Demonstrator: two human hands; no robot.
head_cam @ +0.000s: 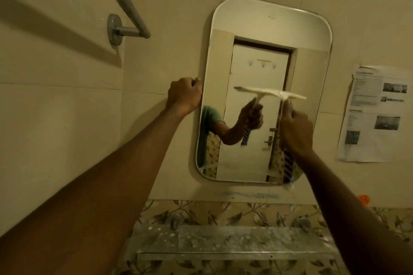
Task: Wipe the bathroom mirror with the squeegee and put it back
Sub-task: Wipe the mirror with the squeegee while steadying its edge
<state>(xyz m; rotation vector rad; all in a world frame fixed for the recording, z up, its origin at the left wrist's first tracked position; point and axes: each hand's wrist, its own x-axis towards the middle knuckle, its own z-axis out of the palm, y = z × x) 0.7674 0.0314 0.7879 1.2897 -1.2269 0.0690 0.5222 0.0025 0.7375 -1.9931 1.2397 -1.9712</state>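
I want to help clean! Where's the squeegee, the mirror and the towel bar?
squeegee [290,95]: head view, on its white blade.
mirror [257,29]: head view, on bare glass near the top.
towel bar [125,2]: head view, on the metal rod.

Bare forearms; no sleeves

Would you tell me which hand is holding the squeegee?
The right hand grips the squeegee; the left hand only rests at the mirror edge.
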